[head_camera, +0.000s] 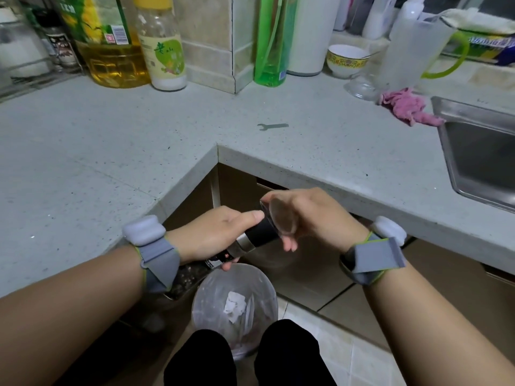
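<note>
Your left hand (pixel 220 235) grips the pepper grinder (pixel 262 232) by its neck, between both hands above the bin (pixel 274 299), and your right hand (pixel 309 215) curls round its clear cap (pixel 278 218); the glass body looks smooth, rigid and breakable, so hold the neck firmly and twist gently.

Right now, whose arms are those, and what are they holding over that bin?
Those are a person's own arms. The camera sits on their head, so you look down just as they do. The left hand grips a pepper grinder, tilted, with a black top. The right hand holds a clear cap at that top. Below them stands a bin with crumpled paper inside. On the grey counter lie a small wrench and a pink cloth. A metal sink is on the right.
</note>
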`<state>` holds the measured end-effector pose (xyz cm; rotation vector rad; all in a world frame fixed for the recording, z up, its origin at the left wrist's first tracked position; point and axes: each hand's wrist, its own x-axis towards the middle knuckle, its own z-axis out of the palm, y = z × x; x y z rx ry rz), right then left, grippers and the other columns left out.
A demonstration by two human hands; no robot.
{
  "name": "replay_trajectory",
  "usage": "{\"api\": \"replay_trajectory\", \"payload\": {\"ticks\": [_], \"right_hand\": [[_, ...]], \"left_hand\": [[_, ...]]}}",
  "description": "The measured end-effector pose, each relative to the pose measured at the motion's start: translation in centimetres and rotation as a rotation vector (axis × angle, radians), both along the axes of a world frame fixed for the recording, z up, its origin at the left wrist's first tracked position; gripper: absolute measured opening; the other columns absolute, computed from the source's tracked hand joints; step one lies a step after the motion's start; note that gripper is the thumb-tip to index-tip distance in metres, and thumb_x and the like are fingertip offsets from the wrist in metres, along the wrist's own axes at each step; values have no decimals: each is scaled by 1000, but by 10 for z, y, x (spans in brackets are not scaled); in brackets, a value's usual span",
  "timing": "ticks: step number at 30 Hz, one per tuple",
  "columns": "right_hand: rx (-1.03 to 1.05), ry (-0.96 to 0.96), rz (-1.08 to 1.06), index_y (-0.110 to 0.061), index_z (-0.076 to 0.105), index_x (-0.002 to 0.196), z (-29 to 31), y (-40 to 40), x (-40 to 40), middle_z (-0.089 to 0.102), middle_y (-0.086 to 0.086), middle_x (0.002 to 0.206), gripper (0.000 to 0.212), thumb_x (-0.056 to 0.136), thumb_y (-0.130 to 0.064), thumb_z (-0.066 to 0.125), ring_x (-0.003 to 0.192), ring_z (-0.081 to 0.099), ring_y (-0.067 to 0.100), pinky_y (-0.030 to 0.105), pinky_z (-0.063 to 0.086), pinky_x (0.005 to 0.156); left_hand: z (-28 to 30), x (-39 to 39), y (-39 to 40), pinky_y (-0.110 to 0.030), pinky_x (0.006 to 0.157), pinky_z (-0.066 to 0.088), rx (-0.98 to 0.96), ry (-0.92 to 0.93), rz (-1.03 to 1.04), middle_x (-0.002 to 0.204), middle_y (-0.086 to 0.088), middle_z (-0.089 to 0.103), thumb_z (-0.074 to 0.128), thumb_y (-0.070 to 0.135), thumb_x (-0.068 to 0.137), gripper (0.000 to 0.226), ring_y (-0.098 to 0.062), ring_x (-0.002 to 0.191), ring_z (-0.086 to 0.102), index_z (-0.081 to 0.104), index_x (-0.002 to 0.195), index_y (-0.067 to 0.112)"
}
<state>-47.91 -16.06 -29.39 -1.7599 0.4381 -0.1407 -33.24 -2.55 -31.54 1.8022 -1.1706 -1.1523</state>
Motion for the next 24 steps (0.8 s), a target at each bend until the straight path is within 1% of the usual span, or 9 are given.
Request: {"api": "replay_trajectory", "payload": {"ticks": [2,4,6,11,16,18,20,21,24], "right_hand": [[194,-61,-65,-7,59,118,4,-8,-2,58,29,65,34,95,-19,37,56,56,34,39,49,60],[387,-142,-74,-10,58,117,7,-10,-2,57,27,73,36,90,-26,41,55,58,34,36,53,56],[466,-239,-67,-10,58,118,8,-10,-2,59,23,81,38,89,-29,41,57,63,30,35,56,57],[332,-341,-145,-14,61,118,16,-12,23,65,15,85,35,89,-29,48,66,61,29,34,54,58],[232,-419,-257,-11,58,115,19,-12,41,61,21,98,31,85,-20,61,83,63,26,39,59,75],[59,-422,-355,-7,53,109,24,-21,51,59,15,98,33,82,-12,71,83,62,19,39,56,86],[-206,-340,-438,-8,48,103,24,-34,58,58,11,98,40,76,-10,79,76,61,10,27,55,80],[-336,-287,-460,-9,48,101,24,-39,63,58,10,99,44,73,-13,82,76,61,10,25,55,78],[-612,-146,-464,-13,50,105,18,-51,72,60,7,105,51,68,-28,82,96,59,22,35,49,85]], "left_hand": [[3,2,0,-29,57,47,-62,73,8,53,-13,61,35,56,95,62,-26,47,57,61,65,8],[4,4,-1,-30,58,48,-132,146,2,56,-13,62,36,61,85,64,-26,48,58,60,69,5],[3,5,0,-30,59,48,-198,180,14,56,-10,62,35,63,80,65,-24,49,59,60,70,3],[5,12,-3,-30,58,51,-330,271,153,64,-18,62,36,66,78,83,-27,52,60,55,86,-15],[2,16,-7,-32,57,49,-402,449,306,64,-18,62,39,71,73,80,-26,49,59,63,84,-4],[4,21,-7,-32,57,48,-423,489,352,65,-19,62,41,73,71,78,-27,49,59,65,83,0],[6,20,-8,-32,58,48,-424,506,376,65,-19,62,42,73,70,77,-28,50,59,65,83,1],[7,21,-8,-32,58,49,-422,501,378,66,-20,62,42,73,70,77,-28,50,60,65,84,0],[10,19,-7,-32,57,50,-415,499,369,66,-19,62,42,71,69,77,-28,51,60,64,85,-1]]}}
